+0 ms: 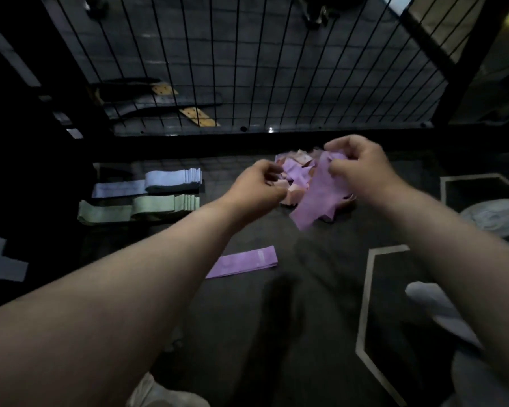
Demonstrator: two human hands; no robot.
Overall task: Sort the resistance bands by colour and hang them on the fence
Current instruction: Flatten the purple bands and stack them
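Observation:
A mixed heap of purple and pink resistance bands (297, 179) lies on the dark floor below the black wire fence (247, 69). My right hand (359, 163) pinches a purple band (318, 201) that hangs from it over the heap. My left hand (259, 186) is curled at the heap's left edge, pinching a pink band (291, 196). A stack of blue bands (159, 180) and a stack of green bands (147, 207) lie to the left. One flat purple band (244, 261) lies alone nearer to me.
Beyond the fence lie dark belts with tan ends (159, 101). A white bag (494, 215) sits at the right and a white shoe (435, 306) nearer. Pale floor lines (365, 304) run at the right. The left side is very dark.

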